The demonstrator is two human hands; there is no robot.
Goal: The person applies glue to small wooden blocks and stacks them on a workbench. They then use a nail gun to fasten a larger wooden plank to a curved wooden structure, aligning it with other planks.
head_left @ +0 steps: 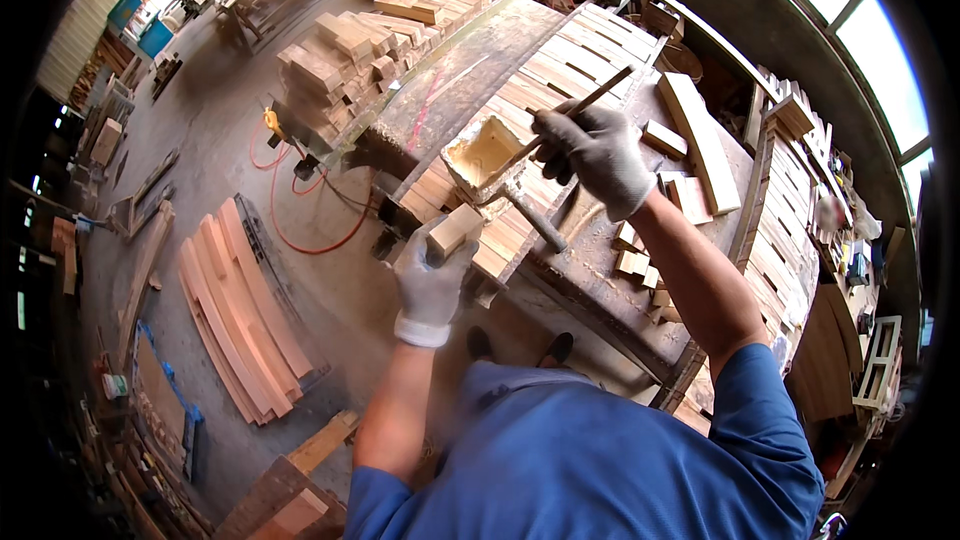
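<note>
My left hand [425,285], in a pale glove, is closed around a short wooden block [457,228] at the near end of a row of wood strips. In a darker grey glove, my right hand [608,158] grips a thin stick [608,86]. The stick slants down to the left, its lower end inside a square, open tub [462,176] coated with a pale yellow substance. Whether a brush is on that end, I cannot tell. Right below the tub, a metal bar with a thick round end [537,217] lies over the strips [545,80].
Stacked wood blocks [335,55] stand on the bench at the far left. Curved reddish boards [240,315] lie on the floor to my left, near a red hose [285,230]. Right of the strips are a long board [697,140], loose offcuts and another strip assembly [780,230].
</note>
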